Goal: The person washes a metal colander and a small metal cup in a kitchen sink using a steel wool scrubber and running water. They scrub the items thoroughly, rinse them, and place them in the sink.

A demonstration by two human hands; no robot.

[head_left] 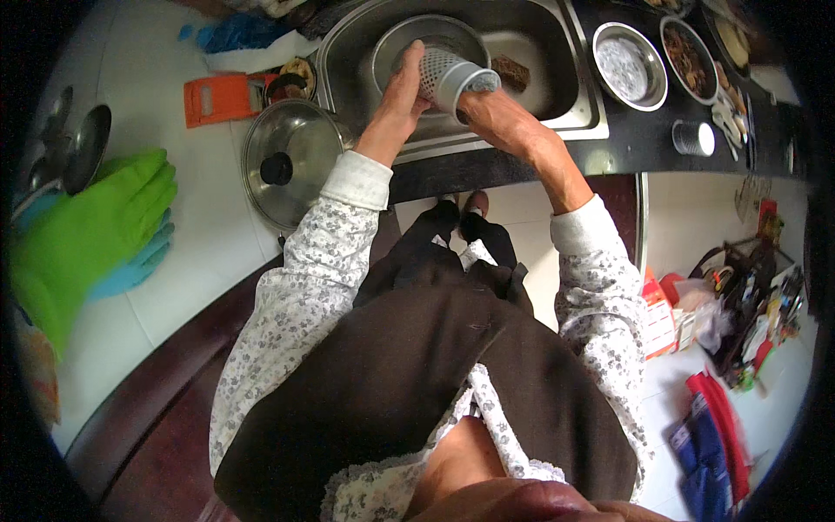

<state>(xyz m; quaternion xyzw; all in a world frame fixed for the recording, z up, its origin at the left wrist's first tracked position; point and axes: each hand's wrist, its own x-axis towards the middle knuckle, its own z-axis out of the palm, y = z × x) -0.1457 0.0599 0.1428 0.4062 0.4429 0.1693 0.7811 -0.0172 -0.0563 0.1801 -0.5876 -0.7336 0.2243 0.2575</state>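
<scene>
Over the sink (565, 52), a light grey perforated cylindrical holder (439, 76) is tilted, its rimmed end toward the right. My left hand (402, 83) is closed round its far-left end, thumb along the side. My right hand (491, 113) is at the rim, its fingers mostly hidden behind the holder; it seems to grip there. Something pale and textured shows in the mouth, too small to name. Beneath the holder, a round metal basin (391, 43) sits in the sink. A brown sponge-like block (511, 74) lies on the sink floor to its right.
Right on the dark counter are a steel bowl of whitish contents (628, 66), a bowl of brown pieces (689, 57) and a white cup (693, 137) on its side. To the left are a glass lid (294, 161), an orange item (222, 100) and green rubber gloves (96, 226).
</scene>
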